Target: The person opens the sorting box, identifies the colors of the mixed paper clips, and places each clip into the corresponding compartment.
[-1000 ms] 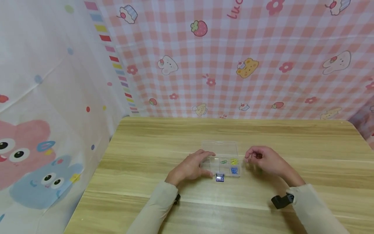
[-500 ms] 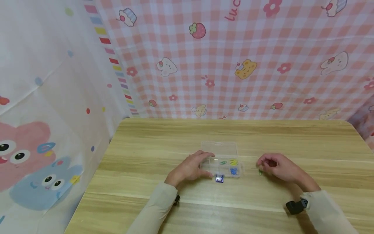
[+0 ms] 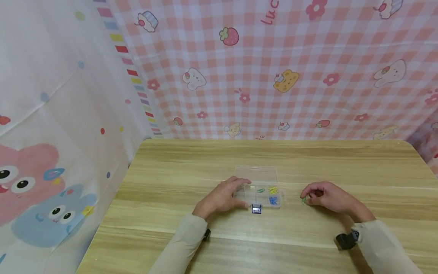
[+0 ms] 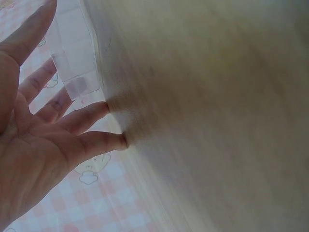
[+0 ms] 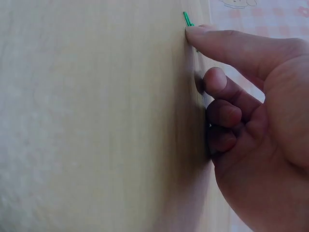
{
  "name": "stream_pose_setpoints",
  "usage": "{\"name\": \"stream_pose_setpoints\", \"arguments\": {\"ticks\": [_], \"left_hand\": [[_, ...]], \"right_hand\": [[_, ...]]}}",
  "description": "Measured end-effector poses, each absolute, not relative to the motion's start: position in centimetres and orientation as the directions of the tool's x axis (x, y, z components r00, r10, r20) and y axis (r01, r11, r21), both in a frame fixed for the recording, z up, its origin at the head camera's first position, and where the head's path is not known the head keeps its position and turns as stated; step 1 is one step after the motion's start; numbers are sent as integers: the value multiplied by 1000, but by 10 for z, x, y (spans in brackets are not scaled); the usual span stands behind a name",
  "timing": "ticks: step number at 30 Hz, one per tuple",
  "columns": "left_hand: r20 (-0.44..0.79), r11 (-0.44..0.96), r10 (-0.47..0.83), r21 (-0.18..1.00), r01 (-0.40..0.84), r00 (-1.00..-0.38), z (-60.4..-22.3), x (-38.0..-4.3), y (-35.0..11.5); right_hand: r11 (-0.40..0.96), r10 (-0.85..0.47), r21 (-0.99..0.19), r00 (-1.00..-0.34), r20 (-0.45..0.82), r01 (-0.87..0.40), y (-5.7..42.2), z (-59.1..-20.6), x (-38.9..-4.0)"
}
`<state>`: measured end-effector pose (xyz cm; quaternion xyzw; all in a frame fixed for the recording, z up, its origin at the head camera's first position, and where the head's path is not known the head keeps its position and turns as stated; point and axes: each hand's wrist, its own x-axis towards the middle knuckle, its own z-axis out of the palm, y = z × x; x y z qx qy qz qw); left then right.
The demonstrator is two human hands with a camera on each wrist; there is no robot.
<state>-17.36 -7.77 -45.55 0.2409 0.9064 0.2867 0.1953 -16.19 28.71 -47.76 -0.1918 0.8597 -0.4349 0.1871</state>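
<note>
A clear compartment box (image 3: 250,196) stands on the table with its lid raised at the back. My left hand (image 3: 224,194) holds its left end, thumb at the front edge and index finger toward the back. The other fingers (image 4: 116,141) spread beside it, tips at the tabletop. Right of the box, my right hand (image 3: 323,196) pinches a green paper clip (image 5: 187,18) between thumb and index finger, close over the table; its remaining fingers are curled. Another green paper clip (image 3: 261,190) lies in a rear compartment. Yellow pieces (image 3: 273,190) and blue pieces (image 3: 273,200) fill two right-hand compartments.
A small dark-blue rectangular piece (image 3: 256,209) with a shiny middle sits at the box's front edge. The wooden table (image 3: 191,160) ends at a pink checked cloth (image 3: 260,76) behind. A white printed cloth (image 3: 68,114) hangs along the left side.
My right hand has moved right, away from the box, and lowered toward the table; the green paper clip now shows at its fingertips. The left hand stays at the box.
</note>
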Motion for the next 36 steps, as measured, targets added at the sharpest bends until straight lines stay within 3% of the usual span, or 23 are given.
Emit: {"name": "stream_pose_setpoints", "arguments": {"ticks": [36], "left_hand": [[-225,716,546,626,309,-807,-456,-173,-78]], "right_hand": [[534,-495,-828,-857,-143,-170,281,-477,-155]]}}
